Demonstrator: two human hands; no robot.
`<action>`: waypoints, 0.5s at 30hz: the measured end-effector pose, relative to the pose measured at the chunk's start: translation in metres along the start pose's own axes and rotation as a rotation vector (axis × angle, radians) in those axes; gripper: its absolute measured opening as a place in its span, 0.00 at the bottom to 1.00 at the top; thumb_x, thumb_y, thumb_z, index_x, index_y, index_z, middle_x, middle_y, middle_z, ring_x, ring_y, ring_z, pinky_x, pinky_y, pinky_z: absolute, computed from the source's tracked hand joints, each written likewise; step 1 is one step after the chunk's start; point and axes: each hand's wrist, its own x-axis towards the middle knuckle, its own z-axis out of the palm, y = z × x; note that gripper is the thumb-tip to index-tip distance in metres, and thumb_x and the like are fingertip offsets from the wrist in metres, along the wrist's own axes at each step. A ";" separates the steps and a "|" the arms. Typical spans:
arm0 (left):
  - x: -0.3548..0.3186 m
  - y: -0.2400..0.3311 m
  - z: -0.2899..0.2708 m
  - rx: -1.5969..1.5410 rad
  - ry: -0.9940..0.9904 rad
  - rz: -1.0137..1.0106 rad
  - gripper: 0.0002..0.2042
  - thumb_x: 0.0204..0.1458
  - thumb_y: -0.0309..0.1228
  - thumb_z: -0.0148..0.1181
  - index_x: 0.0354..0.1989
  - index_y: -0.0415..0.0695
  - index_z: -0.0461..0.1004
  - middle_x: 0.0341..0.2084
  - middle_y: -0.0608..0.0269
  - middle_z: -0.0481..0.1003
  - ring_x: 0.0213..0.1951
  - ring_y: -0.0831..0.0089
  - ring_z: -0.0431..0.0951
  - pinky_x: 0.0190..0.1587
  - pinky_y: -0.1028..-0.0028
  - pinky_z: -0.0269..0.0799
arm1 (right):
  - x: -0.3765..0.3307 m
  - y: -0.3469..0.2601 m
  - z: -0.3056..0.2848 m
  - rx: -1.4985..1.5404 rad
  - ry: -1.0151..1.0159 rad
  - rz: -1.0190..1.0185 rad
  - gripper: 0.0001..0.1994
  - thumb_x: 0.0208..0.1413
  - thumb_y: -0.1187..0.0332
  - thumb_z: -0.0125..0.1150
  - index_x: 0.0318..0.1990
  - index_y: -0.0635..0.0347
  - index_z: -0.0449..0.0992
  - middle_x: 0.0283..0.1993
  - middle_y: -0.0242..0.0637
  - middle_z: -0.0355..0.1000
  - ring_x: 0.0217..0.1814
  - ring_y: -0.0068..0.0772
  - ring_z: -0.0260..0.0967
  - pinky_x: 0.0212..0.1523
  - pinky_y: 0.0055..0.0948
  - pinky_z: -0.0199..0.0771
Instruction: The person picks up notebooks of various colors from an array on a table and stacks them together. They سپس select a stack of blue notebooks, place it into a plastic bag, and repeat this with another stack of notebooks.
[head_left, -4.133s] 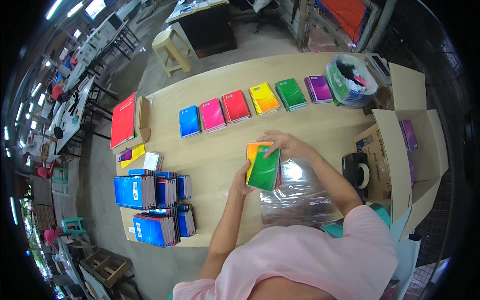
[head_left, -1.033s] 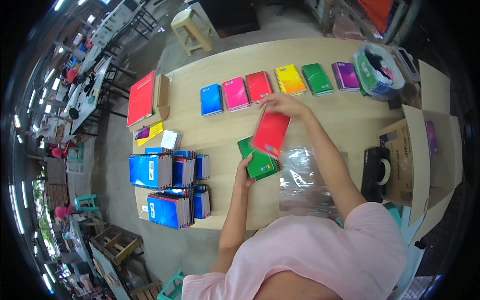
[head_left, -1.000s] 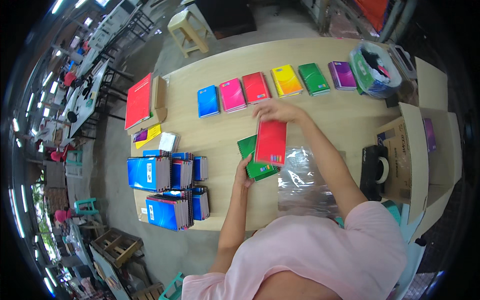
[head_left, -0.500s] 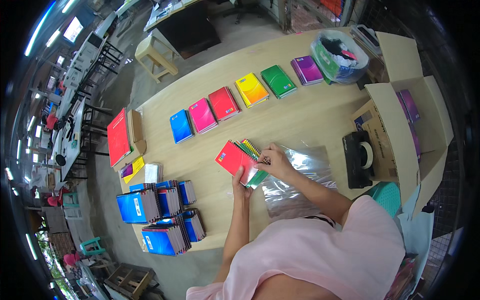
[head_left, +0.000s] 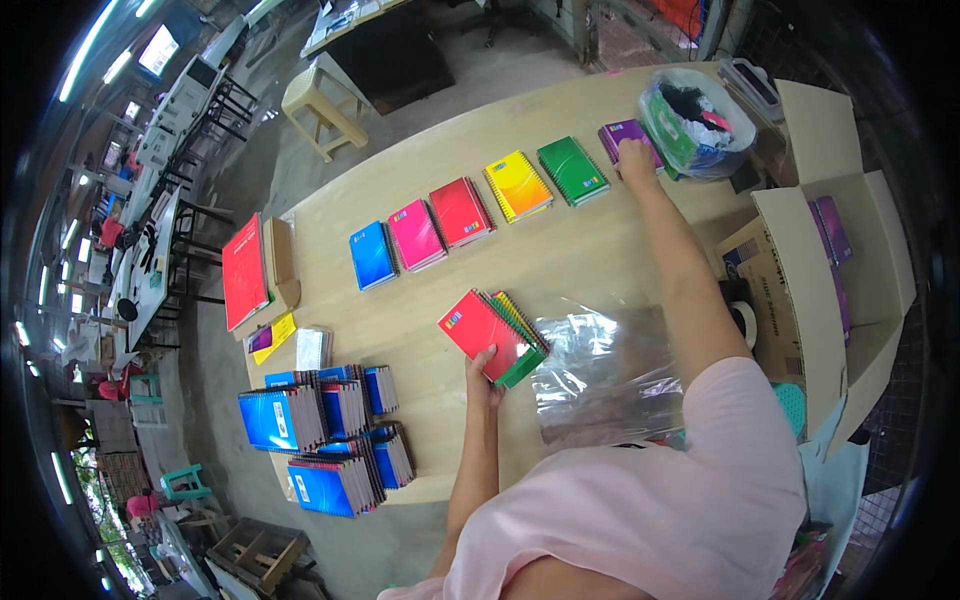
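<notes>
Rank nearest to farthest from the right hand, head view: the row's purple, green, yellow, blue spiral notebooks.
1. Purple spiral notebook, partly under the right hand.
2. Green spiral notebook, left of purple.
3. Yellow spiral notebook, left of green.
4. Blue spiral notebook, row's left end.

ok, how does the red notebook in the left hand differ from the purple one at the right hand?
Place: the red notebook is held in the left hand; the purple notebook is at the far right of the row on the table.
Cover: the red notebook's shows mostly bare; the purple notebook's is partly hidden by the right hand.
Shared: both are notebooks with coloured covers.
</notes>
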 end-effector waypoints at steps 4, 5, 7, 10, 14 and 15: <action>0.001 0.006 0.015 -0.005 -0.054 0.008 0.24 0.48 0.27 0.57 0.56 0.39 0.62 0.48 0.55 0.72 0.48 0.60 0.75 0.51 0.60 0.74 | 0.004 0.014 0.004 -0.163 0.047 -0.069 0.21 0.48 0.72 0.63 0.48 0.75 0.68 0.37 0.58 0.75 0.41 0.53 0.76 0.41 0.46 0.77; 0.000 0.006 0.016 -0.014 -0.079 0.017 0.24 0.48 0.27 0.58 0.56 0.39 0.62 0.48 0.55 0.72 0.48 0.61 0.75 0.51 0.61 0.74 | 0.000 0.021 -0.003 -0.147 0.035 -0.080 0.19 0.51 0.73 0.56 0.50 0.77 0.66 0.37 0.59 0.75 0.41 0.55 0.76 0.41 0.46 0.78; -0.001 0.006 0.021 -0.021 -0.017 0.057 0.23 0.48 0.25 0.58 0.54 0.38 0.63 0.46 0.55 0.73 0.47 0.62 0.76 0.50 0.64 0.75 | -0.004 0.028 -0.025 -0.132 0.096 -0.016 0.20 0.50 0.74 0.55 0.51 0.76 0.68 0.36 0.59 0.75 0.41 0.55 0.76 0.42 0.45 0.77; -0.013 0.013 0.022 -0.035 0.024 0.092 0.24 0.48 0.23 0.58 0.55 0.40 0.61 0.47 0.55 0.72 0.48 0.63 0.75 0.50 0.64 0.74 | -0.035 0.008 -0.071 0.159 0.174 -0.131 0.19 0.46 0.73 0.58 0.47 0.72 0.72 0.38 0.57 0.76 0.40 0.52 0.77 0.40 0.41 0.78; -0.024 0.007 0.031 -0.077 -0.001 0.077 0.25 0.48 0.23 0.58 0.56 0.42 0.60 0.48 0.55 0.72 0.48 0.62 0.75 0.51 0.63 0.74 | -0.122 -0.023 -0.087 1.166 -0.106 -0.381 0.23 0.44 0.80 0.54 0.52 0.70 0.72 0.40 0.39 0.78 0.36 0.27 0.77 0.34 0.25 0.74; -0.030 0.008 0.032 -0.092 -0.006 0.071 0.25 0.48 0.23 0.58 0.56 0.42 0.60 0.48 0.55 0.71 0.48 0.62 0.75 0.51 0.63 0.74 | -0.149 -0.038 -0.095 1.333 -0.324 -0.293 0.23 0.44 0.81 0.54 0.53 0.70 0.72 0.42 0.36 0.77 0.36 0.23 0.75 0.34 0.23 0.74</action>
